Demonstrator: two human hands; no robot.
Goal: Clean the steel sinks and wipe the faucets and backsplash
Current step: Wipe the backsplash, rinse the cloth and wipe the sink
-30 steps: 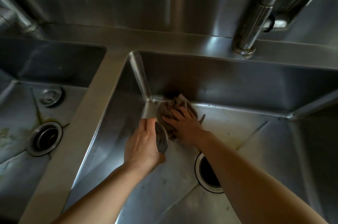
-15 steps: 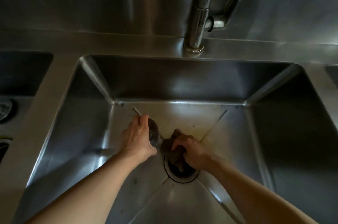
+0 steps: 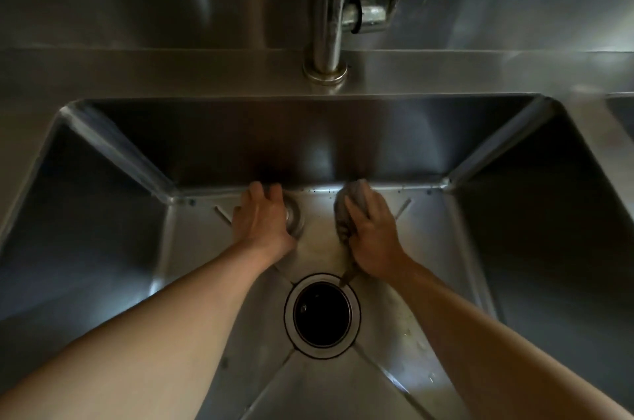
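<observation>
Gripping a wadded cloth (image 3: 348, 210), right hand (image 3: 372, 241) scrubs the sink (image 3: 535, 248) floor – left hand (image 3: 262, 219) clasps a strainer (image 3: 295, 219)

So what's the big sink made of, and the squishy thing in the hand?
The sink looks like brushed steel: grey, shiny, with light streaks and reflections. The faucet looks like polished metal too. The wad in the right hand seems to be a soft grey-brown cloth; it bunches and wrinkles.
</observation>
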